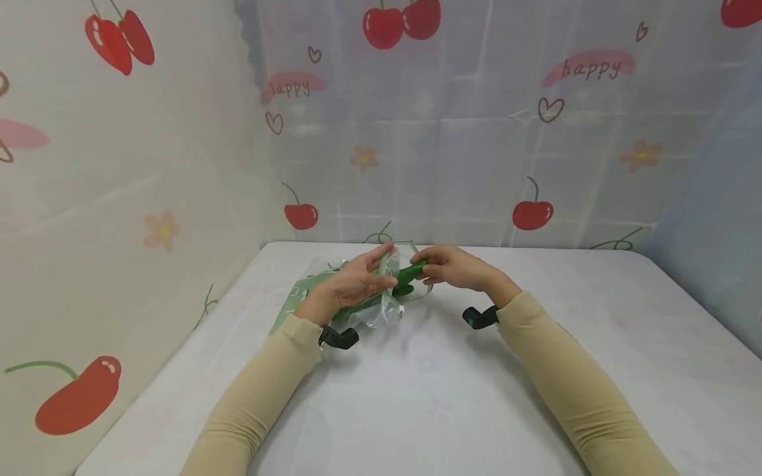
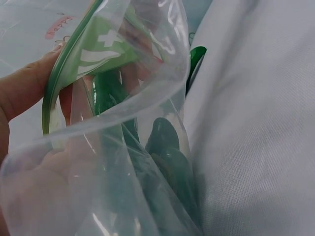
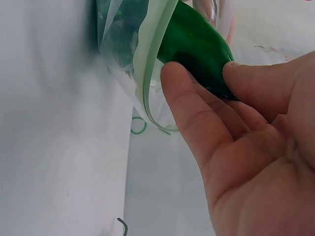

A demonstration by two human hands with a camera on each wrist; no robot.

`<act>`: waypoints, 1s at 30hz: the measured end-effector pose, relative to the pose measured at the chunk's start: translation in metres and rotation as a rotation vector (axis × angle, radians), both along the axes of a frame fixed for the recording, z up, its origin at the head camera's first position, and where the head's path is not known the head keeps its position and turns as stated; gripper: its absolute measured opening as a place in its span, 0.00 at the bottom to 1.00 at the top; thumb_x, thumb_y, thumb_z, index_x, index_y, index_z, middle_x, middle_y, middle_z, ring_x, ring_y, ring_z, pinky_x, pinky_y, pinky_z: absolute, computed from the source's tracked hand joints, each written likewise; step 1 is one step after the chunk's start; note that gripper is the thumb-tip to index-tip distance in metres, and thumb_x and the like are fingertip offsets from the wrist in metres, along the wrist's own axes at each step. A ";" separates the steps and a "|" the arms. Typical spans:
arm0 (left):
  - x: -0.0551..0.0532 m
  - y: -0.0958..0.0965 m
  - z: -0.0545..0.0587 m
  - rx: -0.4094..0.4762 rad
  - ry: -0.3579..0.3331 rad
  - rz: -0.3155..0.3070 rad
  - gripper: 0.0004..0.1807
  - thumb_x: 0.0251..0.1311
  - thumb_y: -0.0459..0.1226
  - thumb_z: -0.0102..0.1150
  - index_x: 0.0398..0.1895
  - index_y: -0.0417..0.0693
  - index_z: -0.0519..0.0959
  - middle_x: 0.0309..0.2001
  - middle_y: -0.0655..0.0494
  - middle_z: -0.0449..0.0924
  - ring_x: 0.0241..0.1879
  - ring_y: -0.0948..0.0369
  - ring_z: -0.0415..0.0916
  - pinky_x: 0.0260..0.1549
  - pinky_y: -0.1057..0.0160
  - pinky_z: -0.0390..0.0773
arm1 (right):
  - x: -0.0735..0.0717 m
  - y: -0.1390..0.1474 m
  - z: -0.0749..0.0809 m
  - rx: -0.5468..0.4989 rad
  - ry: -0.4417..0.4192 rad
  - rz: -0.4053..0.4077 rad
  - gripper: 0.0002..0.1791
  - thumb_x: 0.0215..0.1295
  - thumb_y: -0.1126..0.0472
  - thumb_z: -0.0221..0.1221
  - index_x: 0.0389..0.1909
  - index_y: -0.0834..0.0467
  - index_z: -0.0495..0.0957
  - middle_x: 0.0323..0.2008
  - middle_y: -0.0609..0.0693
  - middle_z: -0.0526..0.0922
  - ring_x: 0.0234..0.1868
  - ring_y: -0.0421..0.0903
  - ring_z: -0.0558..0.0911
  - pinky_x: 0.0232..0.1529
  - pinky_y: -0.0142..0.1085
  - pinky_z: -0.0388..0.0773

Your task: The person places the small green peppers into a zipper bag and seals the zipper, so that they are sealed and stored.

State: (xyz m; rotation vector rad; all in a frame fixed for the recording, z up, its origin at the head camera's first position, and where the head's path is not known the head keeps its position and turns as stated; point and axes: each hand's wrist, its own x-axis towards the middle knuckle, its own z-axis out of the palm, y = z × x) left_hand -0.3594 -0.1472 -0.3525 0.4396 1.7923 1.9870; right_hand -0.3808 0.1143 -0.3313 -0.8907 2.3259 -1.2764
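A clear zip bag (image 1: 381, 316) with a green printed panel lies tilted on the table, its mouth spread towards the right. My left hand (image 1: 351, 284) holds the bag near its mouth, thumb in front and fingers behind the green zip rim (image 2: 47, 101). My right hand (image 1: 455, 266) pinches the end of a long, glossy dark green piece (image 3: 197, 44) between thumb and fingers at the mouth. That piece reaches from the fingers into the bag. More rounded green pieces (image 2: 165, 137) show through the clear plastic.
The bag rests on a white-covered table (image 1: 440, 396). A printed curtain (image 1: 452, 132) with cherries, flowers and hearts stands behind the table's far edge and along the left side. Dark wrist cameras (image 1: 339, 337) hang under both wrists.
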 end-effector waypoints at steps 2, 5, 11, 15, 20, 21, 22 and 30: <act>-0.001 0.000 0.000 0.010 -0.001 0.000 0.52 0.66 0.20 0.58 0.85 0.64 0.45 0.85 0.65 0.41 0.69 0.55 0.67 0.50 0.69 0.83 | 0.000 -0.001 0.001 0.005 -0.005 -0.008 0.20 0.80 0.66 0.50 0.68 0.63 0.72 0.59 0.62 0.81 0.60 0.53 0.83 0.62 0.44 0.81; -0.002 -0.001 0.000 0.020 0.004 -0.007 0.52 0.67 0.20 0.57 0.85 0.62 0.44 0.85 0.64 0.40 0.68 0.56 0.67 0.50 0.69 0.82 | 0.000 -0.003 0.001 0.009 -0.010 -0.025 0.19 0.79 0.65 0.52 0.67 0.62 0.73 0.59 0.62 0.82 0.59 0.54 0.83 0.61 0.46 0.81; -0.001 -0.002 0.000 0.010 0.004 -0.001 0.52 0.68 0.21 0.56 0.85 0.62 0.43 0.85 0.65 0.40 0.71 0.55 0.64 0.47 0.70 0.82 | 0.000 -0.006 -0.001 -0.003 -0.045 -0.045 0.17 0.79 0.65 0.53 0.64 0.63 0.68 0.60 0.64 0.83 0.62 0.62 0.82 0.59 0.47 0.83; 0.000 -0.002 -0.001 0.007 0.007 0.002 0.51 0.68 0.21 0.56 0.85 0.61 0.43 0.85 0.65 0.40 0.76 0.52 0.59 0.46 0.70 0.82 | 0.000 -0.009 -0.003 -0.003 -0.047 -0.060 0.15 0.78 0.65 0.55 0.60 0.63 0.67 0.58 0.66 0.84 0.60 0.65 0.82 0.58 0.50 0.83; 0.000 -0.004 -0.001 0.005 0.012 0.004 0.51 0.68 0.21 0.57 0.85 0.62 0.45 0.85 0.65 0.41 0.80 0.52 0.51 0.47 0.71 0.82 | 0.000 -0.014 -0.006 0.017 0.054 -0.124 0.11 0.72 0.62 0.63 0.51 0.61 0.76 0.49 0.60 0.88 0.50 0.62 0.87 0.54 0.52 0.85; 0.000 -0.004 -0.001 0.006 0.012 0.003 0.51 0.68 0.21 0.57 0.85 0.62 0.45 0.85 0.65 0.41 0.81 0.52 0.51 0.47 0.71 0.82 | -0.001 -0.015 -0.007 0.025 0.077 -0.135 0.11 0.71 0.61 0.65 0.49 0.61 0.79 0.47 0.59 0.88 0.47 0.60 0.88 0.53 0.52 0.85; 0.000 -0.004 -0.001 0.005 0.011 0.002 0.51 0.68 0.21 0.57 0.85 0.62 0.45 0.85 0.65 0.41 0.81 0.53 0.51 0.46 0.71 0.81 | -0.001 -0.016 -0.008 0.032 0.094 -0.145 0.11 0.69 0.60 0.67 0.46 0.60 0.80 0.43 0.57 0.89 0.44 0.58 0.88 0.52 0.53 0.85; 0.001 -0.003 0.001 0.001 0.015 0.003 0.51 0.67 0.21 0.58 0.85 0.62 0.46 0.85 0.65 0.42 0.80 0.52 0.51 0.46 0.70 0.81 | -0.004 -0.024 -0.013 0.053 0.112 -0.157 0.07 0.66 0.58 0.70 0.39 0.57 0.85 0.36 0.58 0.88 0.32 0.45 0.85 0.48 0.54 0.85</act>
